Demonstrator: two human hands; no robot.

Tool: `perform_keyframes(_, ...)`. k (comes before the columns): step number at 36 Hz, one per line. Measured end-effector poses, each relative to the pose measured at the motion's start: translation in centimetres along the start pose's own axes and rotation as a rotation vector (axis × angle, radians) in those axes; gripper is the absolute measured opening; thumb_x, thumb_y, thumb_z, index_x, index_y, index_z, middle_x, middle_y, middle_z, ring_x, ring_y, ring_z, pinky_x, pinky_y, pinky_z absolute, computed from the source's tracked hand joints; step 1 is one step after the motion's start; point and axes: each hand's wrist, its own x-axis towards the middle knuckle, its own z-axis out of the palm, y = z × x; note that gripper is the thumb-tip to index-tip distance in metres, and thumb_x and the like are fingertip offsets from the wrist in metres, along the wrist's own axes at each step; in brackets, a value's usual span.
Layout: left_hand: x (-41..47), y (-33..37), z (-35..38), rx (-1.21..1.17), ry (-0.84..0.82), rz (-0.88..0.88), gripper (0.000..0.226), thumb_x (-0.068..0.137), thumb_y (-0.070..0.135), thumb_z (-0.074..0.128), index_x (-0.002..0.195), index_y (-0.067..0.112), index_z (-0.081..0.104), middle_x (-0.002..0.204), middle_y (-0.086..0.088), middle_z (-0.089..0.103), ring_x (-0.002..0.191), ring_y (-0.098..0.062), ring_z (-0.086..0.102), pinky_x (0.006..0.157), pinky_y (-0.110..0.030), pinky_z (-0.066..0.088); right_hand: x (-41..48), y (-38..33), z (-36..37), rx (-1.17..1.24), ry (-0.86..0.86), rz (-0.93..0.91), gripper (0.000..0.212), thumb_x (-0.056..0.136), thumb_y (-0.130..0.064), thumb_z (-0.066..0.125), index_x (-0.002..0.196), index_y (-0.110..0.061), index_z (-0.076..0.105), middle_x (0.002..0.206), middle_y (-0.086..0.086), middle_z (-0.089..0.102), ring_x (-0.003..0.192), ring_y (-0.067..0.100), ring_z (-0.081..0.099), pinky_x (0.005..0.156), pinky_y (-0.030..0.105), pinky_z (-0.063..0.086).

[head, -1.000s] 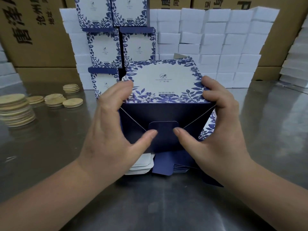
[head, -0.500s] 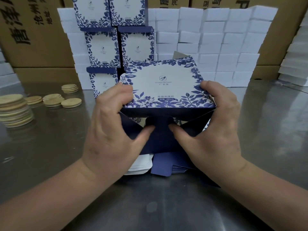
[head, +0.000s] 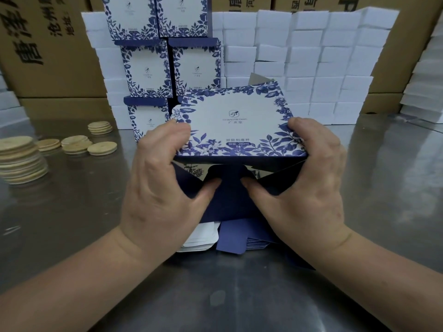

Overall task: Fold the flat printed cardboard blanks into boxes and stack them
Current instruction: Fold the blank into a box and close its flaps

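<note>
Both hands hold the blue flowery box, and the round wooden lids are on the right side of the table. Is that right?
Not quite. The head view shows the round wooden lids on the left side of the table, not the right. The left hand and right hand do both hold the blue flowery box.

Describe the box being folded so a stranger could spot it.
On the steel table, before the wall of plain white boxes, is a blue-and-white floral cardboard box. Only it is gripped by left hand and right hand, navy bottom flaps half-folded.
</note>
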Motion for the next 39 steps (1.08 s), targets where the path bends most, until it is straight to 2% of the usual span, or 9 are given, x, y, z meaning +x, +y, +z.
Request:
perform_keyframes(9, 0.09, 0.01, -0.06, 0.02, -0.005, 0.013, 0.061, 0.072, 0.013, 0.075, 0.118, 0.007, 0.036, 0.12, -0.01, 0.038, 0.116, -0.028, 0.044, 0.107, -0.028, 0.034, -0.13, 0.0, 0.12, -0.033, 0.018, -0.018, 0.067, 0.069, -0.021, 0.073, 0.123, -0.008, 0.035, 0.127, 0.004, 0.042, 0.118, 0.023, 0.037, 0.103, 0.04, 0.033)
perform_keyframes(14, 0.22, 0.07, -0.1, 0.026, -0.009, 0.037, 0.059, 0.071, 0.008, 0.076, 0.115, 0.009, 0.037, 0.118, -0.009, 0.039, 0.116, -0.026, 0.043, 0.107, -0.027, 0.033, -0.04, -0.03, 0.09, -0.048, 0.03, -0.022, 0.063, 0.07, -0.023, 0.07, 0.121, -0.008, 0.036, 0.122, 0.006, 0.035, 0.117, 0.024, 0.038, 0.103, 0.035, 0.03)
perform_keyframes(24, 0.24, 0.16, -0.13, 0.028, -0.024, 0.026, 0.056, 0.07, 0.004, 0.075, 0.112, 0.01, 0.038, 0.118, -0.01, 0.039, 0.115, -0.027, 0.044, 0.106, -0.027, 0.033, -0.03, -0.1, 0.09, -0.037, 0.028, -0.021, 0.064, 0.07, -0.024, 0.069, 0.121, -0.008, 0.036, 0.122, 0.007, 0.035, 0.117, 0.024, 0.038, 0.101, 0.04, 0.033)
perform_keyframes(29, 0.18, 0.2, -0.02, 0.007, -0.007, -0.013, 0.059, 0.071, 0.005, 0.074, 0.116, 0.008, 0.036, 0.12, -0.01, 0.039, 0.117, -0.025, 0.043, 0.107, -0.025, 0.033, -0.05, 0.0, 0.04, 0.067, -0.014, 0.013, 0.068, 0.071, -0.021, 0.07, 0.126, -0.01, 0.031, 0.129, -0.001, 0.04, 0.122, 0.023, 0.038, 0.107, 0.035, 0.033)
perform_keyframes(32, -0.02, 0.37, 0.01, -0.029, -0.019, -0.112, 0.066, 0.074, 0.016, 0.069, 0.127, 0.002, 0.032, 0.127, -0.006, 0.04, 0.121, -0.026, 0.04, 0.108, -0.03, 0.033, -0.21, -0.02, 0.05, 0.202, -0.125, 0.162, 0.085, 0.066, -0.02, 0.075, 0.135, -0.02, 0.025, 0.134, -0.015, 0.034, 0.129, 0.011, 0.034, 0.11, 0.023, 0.027)
perform_keyframes(34, 0.03, 0.35, -0.1, -0.02, -0.048, -0.175, 0.074, 0.073, 0.023, 0.064, 0.131, -0.009, 0.03, 0.13, -0.008, 0.032, 0.123, -0.028, 0.036, 0.109, -0.031, 0.031, -0.03, -0.24, 0.0, 0.347, -0.207, 0.332, 0.09, 0.065, -0.026, 0.074, 0.135, -0.045, 0.02, 0.137, -0.026, 0.023, 0.128, -0.011, 0.031, 0.106, 0.011, 0.027)
perform_keyframes(35, 0.1, 0.27, -0.2, 0.01, -0.073, -0.175, 0.076, 0.073, 0.025, 0.062, 0.13, -0.015, 0.03, 0.128, -0.012, 0.03, 0.122, -0.028, 0.034, 0.11, -0.027, 0.027, 0.01, -0.21, -0.02, 0.399, -0.24, 0.404, 0.09, 0.065, -0.031, 0.073, 0.133, -0.049, 0.016, 0.137, -0.027, 0.026, 0.125, -0.015, 0.031, 0.104, 0.009, 0.029)
perform_keyframes(37, 0.21, 0.16, -0.45, 0.06, -0.122, -0.158, 0.078, 0.073, 0.029, 0.059, 0.128, -0.02, 0.032, 0.126, -0.016, 0.029, 0.121, -0.028, 0.032, 0.11, -0.017, 0.02, -0.02, 0.04, -0.03, 0.387, -0.308, 0.461, 0.087, 0.065, -0.043, 0.07, 0.14, -0.037, 0.027, 0.136, -0.018, 0.041, 0.125, -0.006, 0.04, 0.103, 0.02, 0.038)
perform_keyframes(39, 0.28, 0.05, -0.53, 0.057, -0.144, -0.163, 0.081, 0.072, 0.031, 0.058, 0.129, -0.02, 0.03, 0.126, -0.016, 0.029, 0.12, -0.027, 0.031, 0.109, -0.015, 0.019, -0.08, 0.14, -0.14, 0.345, -0.332, 0.46, 0.086, 0.065, -0.05, 0.063, 0.141, -0.024, 0.034, 0.132, -0.014, 0.049, 0.122, 0.002, 0.047, 0.1, 0.033, 0.044)
